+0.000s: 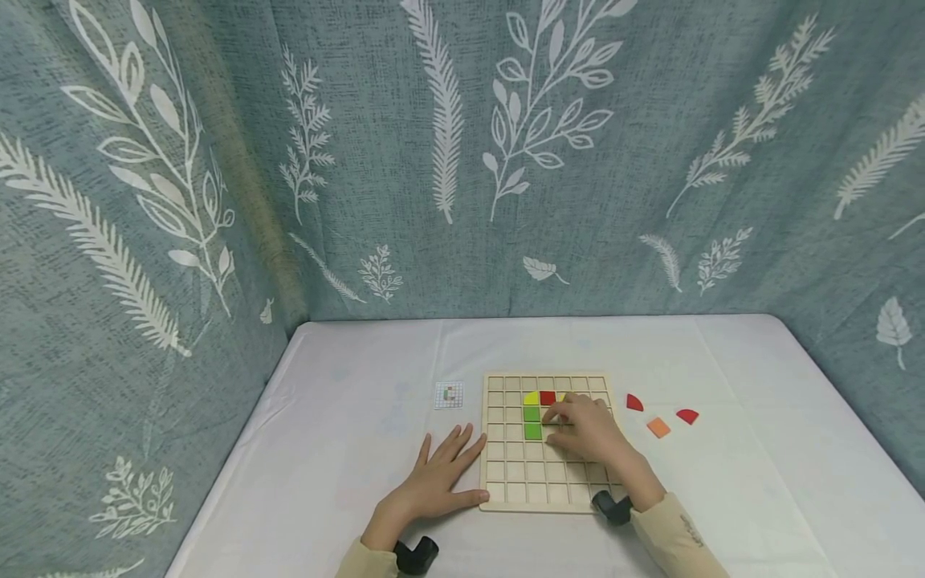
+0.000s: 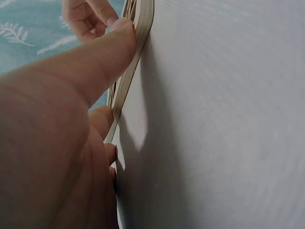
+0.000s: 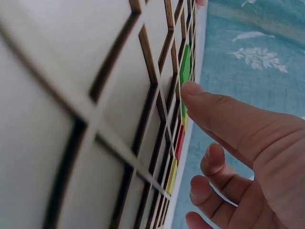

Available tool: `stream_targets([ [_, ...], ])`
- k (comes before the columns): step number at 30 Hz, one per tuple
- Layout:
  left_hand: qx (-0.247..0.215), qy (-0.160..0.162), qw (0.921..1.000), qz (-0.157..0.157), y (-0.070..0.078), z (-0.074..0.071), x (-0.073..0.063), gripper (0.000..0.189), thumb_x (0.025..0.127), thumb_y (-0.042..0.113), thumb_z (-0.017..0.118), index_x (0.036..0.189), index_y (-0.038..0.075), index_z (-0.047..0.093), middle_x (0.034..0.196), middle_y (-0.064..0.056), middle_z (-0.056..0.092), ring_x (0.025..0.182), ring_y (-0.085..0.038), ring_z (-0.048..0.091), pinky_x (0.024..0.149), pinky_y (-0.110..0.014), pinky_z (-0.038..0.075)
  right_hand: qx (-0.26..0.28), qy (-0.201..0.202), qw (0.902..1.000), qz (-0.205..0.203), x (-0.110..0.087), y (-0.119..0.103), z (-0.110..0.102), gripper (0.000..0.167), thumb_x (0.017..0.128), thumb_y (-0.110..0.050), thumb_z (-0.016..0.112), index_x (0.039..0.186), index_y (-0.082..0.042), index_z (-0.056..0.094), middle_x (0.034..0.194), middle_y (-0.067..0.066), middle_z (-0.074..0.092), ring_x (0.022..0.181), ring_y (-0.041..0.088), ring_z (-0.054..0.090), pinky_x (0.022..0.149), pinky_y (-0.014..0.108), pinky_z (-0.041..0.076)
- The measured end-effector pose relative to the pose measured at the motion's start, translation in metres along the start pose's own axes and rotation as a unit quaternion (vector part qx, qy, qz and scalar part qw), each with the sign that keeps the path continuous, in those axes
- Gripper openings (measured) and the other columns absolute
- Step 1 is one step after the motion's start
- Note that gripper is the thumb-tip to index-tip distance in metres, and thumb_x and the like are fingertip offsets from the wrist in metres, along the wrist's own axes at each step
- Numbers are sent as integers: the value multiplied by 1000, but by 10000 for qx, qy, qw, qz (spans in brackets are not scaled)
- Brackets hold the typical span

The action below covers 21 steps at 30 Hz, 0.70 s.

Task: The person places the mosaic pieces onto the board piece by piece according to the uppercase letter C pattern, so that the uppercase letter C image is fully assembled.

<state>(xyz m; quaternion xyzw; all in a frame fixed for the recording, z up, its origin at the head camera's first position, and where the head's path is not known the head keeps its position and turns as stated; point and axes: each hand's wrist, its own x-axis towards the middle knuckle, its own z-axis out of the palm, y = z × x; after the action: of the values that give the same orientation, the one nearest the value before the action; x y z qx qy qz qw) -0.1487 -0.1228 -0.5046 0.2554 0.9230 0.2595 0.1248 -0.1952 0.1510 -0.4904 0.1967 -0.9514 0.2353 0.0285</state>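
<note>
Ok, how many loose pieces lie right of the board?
3: left red piece nearest the board, right red piece farthest out, orange square between them. The right arm may hide more.

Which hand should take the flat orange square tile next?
Right, probably: the right hand is nearer that orange square tile and looks empty; the left hand , farther off, touches the left edge of the pale wooden grid board.

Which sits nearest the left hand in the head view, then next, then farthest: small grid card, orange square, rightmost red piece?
1. Small grid card, just beyond the left hand.
2. Orange square, right of the board.
3. Rightmost red piece, farther right.
</note>
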Motion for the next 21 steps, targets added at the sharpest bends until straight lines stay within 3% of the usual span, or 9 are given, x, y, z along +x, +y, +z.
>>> stream_targets([
  [7, 17, 22, 10000, 41, 0, 0, -2, 77, 85, 51, 57, 147, 16, 28, 154, -12, 18, 143, -32, 10, 110, -63, -4, -78, 26, 9999, 61, -4, 12, -4, 19, 73, -22, 79, 90, -21, 70, 78, -7, 52, 73, 9, 46, 66, 29, 31],
  [17, 22, -15, 10000, 69, 0, 0, -3, 77, 86, 52, 56, 147, 16, 26, 154, -12, 17, 143, -32, 9, 109, -63, -4, 375, 99, 9990, 241, -14, 28, -18, 21, 75, -20, 77, 95, -18, 70, 82, -6, 55, 74, 11, 47, 68, 28, 37],
  [21, 57, -18, 10000, 61, -1, 1, -1, 77, 86, 52, 56, 148, 17, 26, 154, -12, 17, 143, -32, 9, 109, -63, -3, 295, 143, 9993, 175, -14, 35, -23, 22, 76, -21, 76, 96, -16, 70, 79, -4, 54, 70, 10, 46, 64, 27, 36],
])
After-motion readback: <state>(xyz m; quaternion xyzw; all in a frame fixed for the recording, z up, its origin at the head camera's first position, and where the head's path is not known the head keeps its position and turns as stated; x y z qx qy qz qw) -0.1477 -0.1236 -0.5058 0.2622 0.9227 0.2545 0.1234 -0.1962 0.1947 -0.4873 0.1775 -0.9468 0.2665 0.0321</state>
